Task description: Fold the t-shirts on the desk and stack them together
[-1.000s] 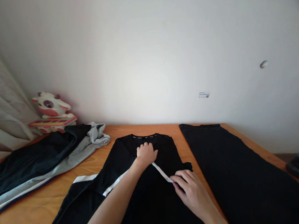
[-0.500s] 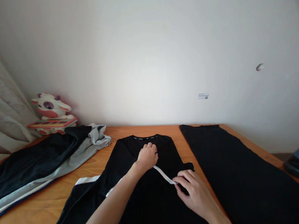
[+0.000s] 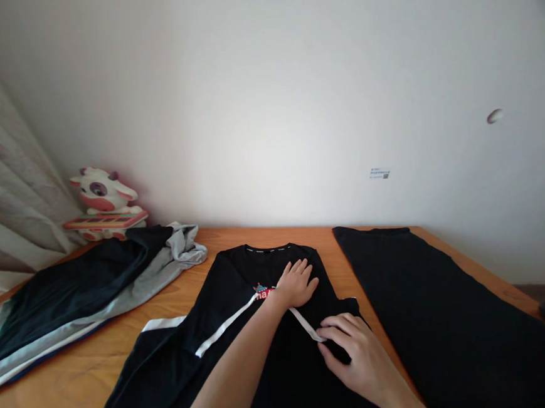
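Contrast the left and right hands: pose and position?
Left hand lies flat and open on the shirt; right hand is curled, pinching the end of a white band. Left hand is nearer the collar; right hand is lower on the shirt. Both are bare.

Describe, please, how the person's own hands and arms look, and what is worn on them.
The left hand and the right hand are both bare, without gloves; I see no ring. The left forearm and right wrist show no sleeve, watch or bracelet.
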`<state>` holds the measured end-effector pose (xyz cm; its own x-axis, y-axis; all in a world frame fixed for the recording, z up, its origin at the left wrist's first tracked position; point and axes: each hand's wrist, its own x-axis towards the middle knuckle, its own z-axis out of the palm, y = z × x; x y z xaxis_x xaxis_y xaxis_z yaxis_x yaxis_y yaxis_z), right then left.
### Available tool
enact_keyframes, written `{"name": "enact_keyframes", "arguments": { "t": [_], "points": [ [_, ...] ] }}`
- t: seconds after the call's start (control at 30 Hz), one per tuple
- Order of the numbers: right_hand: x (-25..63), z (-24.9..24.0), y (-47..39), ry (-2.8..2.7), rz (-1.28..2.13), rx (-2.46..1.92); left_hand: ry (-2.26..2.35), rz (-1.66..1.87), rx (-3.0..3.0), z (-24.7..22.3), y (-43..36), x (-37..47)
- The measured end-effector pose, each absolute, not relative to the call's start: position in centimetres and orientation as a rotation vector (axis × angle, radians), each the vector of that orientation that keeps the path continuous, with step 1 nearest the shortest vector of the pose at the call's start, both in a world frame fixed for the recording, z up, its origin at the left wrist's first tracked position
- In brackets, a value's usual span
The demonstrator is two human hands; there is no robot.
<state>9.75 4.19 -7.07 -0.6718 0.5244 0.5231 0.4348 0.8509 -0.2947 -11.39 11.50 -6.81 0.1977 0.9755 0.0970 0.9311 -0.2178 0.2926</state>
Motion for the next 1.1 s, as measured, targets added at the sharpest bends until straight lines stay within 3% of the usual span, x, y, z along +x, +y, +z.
{"name": "enact_keyframes", "arguments": {
  "t": [0.27,0.43,0.57,0.73,0.87,1.0,1.1],
  "points": [
    [10.3,-7.0,4.8,-2.299,0.326,-0.762,1.935,0.603,2.368,-3.0,3.7,-19.1],
    [10.8,-8.6,6.2,-2.025,0.392,-0.980,2.356,0.339,1.851,0.1,-4.9,-25.8],
    [11.1,-9.6,6.7,-1.960,0.506,-1.119,2.299,0.148,1.723,0.9,-10.9,-28.6],
    [13.1,-10.2,6.8,-1.906,0.642,-1.320,2.206,0.171,1.652,0.2,-15.4,-29.2],
    [13.7,-9.3,7.5,-2.025,0.465,-1.339,2.192,0.330,1.814,-0.1,-13.9,-29.4],
    [9.8,-7.6,9.3,-2.178,0.247,-1.180,2.203,0.547,2.008,-1.1,-7.6,-28.9],
    [5.1,-7.5,10.8,-2.364,0.255,-1.159,2.244,0.350,1.948,-3.1,-3.1,-27.9]
  ]
}}
